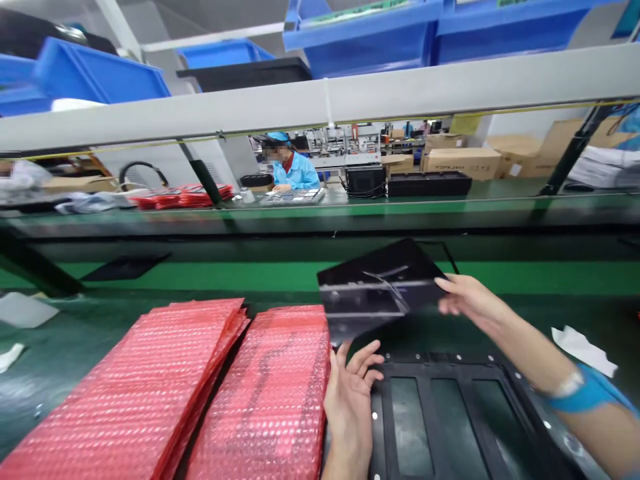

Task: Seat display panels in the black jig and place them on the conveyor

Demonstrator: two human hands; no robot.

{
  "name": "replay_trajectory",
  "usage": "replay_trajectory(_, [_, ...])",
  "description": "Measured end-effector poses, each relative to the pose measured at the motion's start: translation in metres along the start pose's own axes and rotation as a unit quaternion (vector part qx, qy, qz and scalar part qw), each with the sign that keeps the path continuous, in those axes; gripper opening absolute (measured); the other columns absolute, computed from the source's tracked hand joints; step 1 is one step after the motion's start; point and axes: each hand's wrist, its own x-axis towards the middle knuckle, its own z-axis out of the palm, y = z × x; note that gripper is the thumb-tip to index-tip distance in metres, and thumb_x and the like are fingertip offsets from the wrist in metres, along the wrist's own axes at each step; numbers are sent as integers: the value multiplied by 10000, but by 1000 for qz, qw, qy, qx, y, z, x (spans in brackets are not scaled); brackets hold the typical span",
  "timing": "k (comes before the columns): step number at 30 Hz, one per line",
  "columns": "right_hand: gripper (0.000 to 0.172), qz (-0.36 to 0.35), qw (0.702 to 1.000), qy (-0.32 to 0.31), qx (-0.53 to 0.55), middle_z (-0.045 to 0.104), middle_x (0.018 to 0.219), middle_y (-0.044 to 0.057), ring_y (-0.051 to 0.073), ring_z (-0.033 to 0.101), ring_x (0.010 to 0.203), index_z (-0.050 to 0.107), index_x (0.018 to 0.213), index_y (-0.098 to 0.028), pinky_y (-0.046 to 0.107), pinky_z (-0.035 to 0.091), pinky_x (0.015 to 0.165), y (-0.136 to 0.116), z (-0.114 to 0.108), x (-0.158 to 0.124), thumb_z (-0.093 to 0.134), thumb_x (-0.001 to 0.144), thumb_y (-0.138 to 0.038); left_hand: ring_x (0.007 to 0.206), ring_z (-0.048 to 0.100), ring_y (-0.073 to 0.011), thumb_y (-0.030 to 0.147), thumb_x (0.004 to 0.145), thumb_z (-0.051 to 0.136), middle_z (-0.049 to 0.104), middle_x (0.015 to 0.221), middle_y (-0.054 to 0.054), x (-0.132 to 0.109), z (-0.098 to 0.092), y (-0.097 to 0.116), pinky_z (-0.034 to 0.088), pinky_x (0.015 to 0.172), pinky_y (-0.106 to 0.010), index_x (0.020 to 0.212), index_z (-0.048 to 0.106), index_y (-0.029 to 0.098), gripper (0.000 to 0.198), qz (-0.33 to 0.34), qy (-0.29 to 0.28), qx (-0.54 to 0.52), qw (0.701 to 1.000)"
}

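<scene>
A glossy black flat panel [380,293] is tilted in the air above the bench, with light reflections across its face. My right hand [467,297] pinches its right edge between thumb and fingers. Below the panel's lower left corner is my left hand [353,393], palm turned up and fingers spread; whether a fingertip touches that corner I cannot tell. Under the panel lies a black frame [430,427] with several rectangular openings and small white dots along its border. Left of my left hand lies a stack of red bubble-wrap sleeves [270,387].
A second stack of red bubble-wrap sleeves [145,387] lies farther left. White paper scrap [585,350] rests at the right. A thin black sheet [127,267] lies at the back left. Overhead runs a shelf beam [320,100] with blue bins [370,40]. A co-worker [295,167] sits beyond.
</scene>
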Motion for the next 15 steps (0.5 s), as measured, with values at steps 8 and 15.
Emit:
replay_trajectory(8, [279,18,995,39,-95,664,1048,67,158,657,849,620,1135,-137,326,571,726,9,140,116,585,967,-357,599,607,-189,615,587,827,695,696,-114,1,-3,-12,433,541,-267,974,676,124,643,-58,13,-41,997])
replay_trajectory(15, [370,27,912,140,-386,597,1264,99,228,622,1063,577,1267,-173,447,544,892,32,108,138,602,952,-366,568,585,-184,591,648,790,656,640,-87,1,-13,-30,388,518,-268,896,690,128,534,-74,-24,-68,995])
